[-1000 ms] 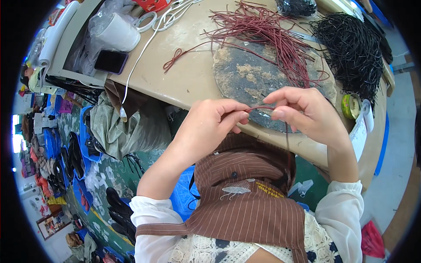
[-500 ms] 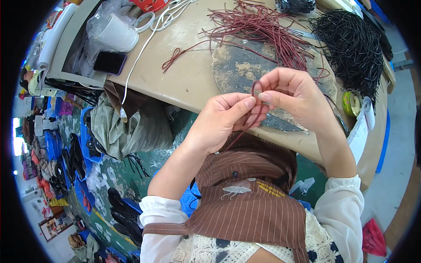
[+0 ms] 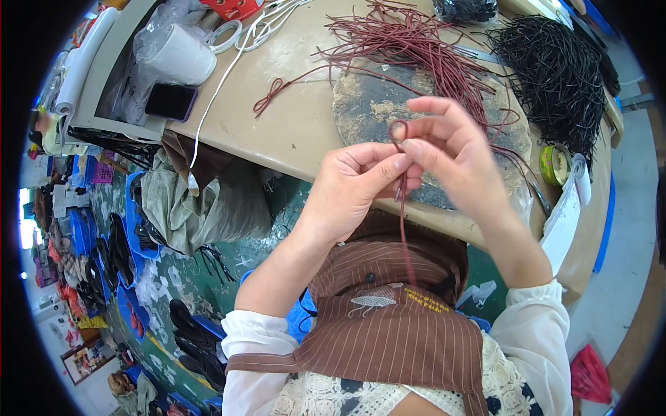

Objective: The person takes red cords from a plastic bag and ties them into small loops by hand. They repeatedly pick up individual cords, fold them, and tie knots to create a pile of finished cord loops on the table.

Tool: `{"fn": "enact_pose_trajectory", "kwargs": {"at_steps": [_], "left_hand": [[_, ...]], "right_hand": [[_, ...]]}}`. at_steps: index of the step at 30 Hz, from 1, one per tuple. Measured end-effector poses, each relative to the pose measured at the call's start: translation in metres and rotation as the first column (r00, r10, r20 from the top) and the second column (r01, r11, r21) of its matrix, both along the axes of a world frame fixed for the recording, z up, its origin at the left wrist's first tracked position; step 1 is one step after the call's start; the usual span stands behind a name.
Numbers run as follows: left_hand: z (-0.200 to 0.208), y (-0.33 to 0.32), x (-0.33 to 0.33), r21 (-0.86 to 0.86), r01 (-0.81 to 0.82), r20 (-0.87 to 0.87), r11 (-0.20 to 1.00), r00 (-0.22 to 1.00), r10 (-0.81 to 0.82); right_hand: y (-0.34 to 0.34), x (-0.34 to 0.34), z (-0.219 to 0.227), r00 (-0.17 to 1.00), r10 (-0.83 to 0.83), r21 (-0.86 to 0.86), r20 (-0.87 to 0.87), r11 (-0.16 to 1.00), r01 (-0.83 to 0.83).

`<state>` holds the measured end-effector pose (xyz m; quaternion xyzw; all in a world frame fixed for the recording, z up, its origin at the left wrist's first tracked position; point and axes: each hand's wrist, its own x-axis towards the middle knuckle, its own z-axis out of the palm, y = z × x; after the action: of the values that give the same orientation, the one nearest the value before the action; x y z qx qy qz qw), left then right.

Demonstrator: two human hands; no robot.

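A dark red cord (image 3: 403, 229) is bent into a small loop that stands up above my fingers, and its tail hangs down in front of my apron. My left hand (image 3: 364, 177) pinches the cord between thumb and forefinger below the loop. Close against it, my right hand (image 3: 447, 156) grips the cord at the base of the loop with thumb and forefinger, its other fingers lifted and slightly blurred. Beyond my hands, a pile of dark red cords (image 3: 416, 45) lies on a worn round board (image 3: 361, 97). One looped, knotted cord (image 3: 272, 95) rests left of it.
On the beige table (image 3: 243, 132) lie a bundle of black cords (image 3: 551, 73), a round green tape roll (image 3: 555, 165) and a phone (image 3: 171, 102). A white cup (image 3: 184, 55) in plastic stands far left. Below the table's edge is a grey-green sack (image 3: 198, 204).
The loop above my fingers has become smaller and rounder. My right hand has shifted and lifted its outer fingers. The cord's tail now hangs straighter and lower.
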<state>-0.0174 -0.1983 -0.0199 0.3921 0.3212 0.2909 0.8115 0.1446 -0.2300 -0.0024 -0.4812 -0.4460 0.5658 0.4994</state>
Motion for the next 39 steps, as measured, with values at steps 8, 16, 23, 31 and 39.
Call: {"fn": "enact_pose_trajectory", "kwargs": {"at_steps": [8, 16, 23, 31, 39], "left_hand": [[0.0, 0.006, -0.021, -0.124, -0.11, 0.053, 0.986, 0.992, 0.118], [0.016, -0.004, -0.012, -0.133, 0.203, 0.02, 0.97, 0.979, -0.203], [0.016, 0.001, -0.009, -0.21, 0.195, -0.009, 0.958, 0.98, -0.201], [0.013, 0.001, -0.007, -0.228, 0.222, 0.085, 0.948, 0.974, -0.208], [0.009, -0.002, -0.006, 0.009, 0.25, 0.004, 0.968, 0.968, -0.25]], "right_hand": [[-0.036, 0.015, -0.016, 0.986, 0.16, -0.228, -0.038, 0.96, -0.164], [-0.013, 0.032, 0.047, 0.482, 0.101, 0.204, 0.87, 0.816, -0.541], [-0.011, 0.028, 0.032, 0.67, 0.087, 0.309, 0.737, 0.839, -0.448], [-0.007, 0.027, 0.029, 0.625, -0.007, 0.351, 0.78, 0.832, -0.429], [-0.014, 0.027, 0.031, 0.623, -0.056, 0.384, 0.78, 0.829, -0.407]]}}
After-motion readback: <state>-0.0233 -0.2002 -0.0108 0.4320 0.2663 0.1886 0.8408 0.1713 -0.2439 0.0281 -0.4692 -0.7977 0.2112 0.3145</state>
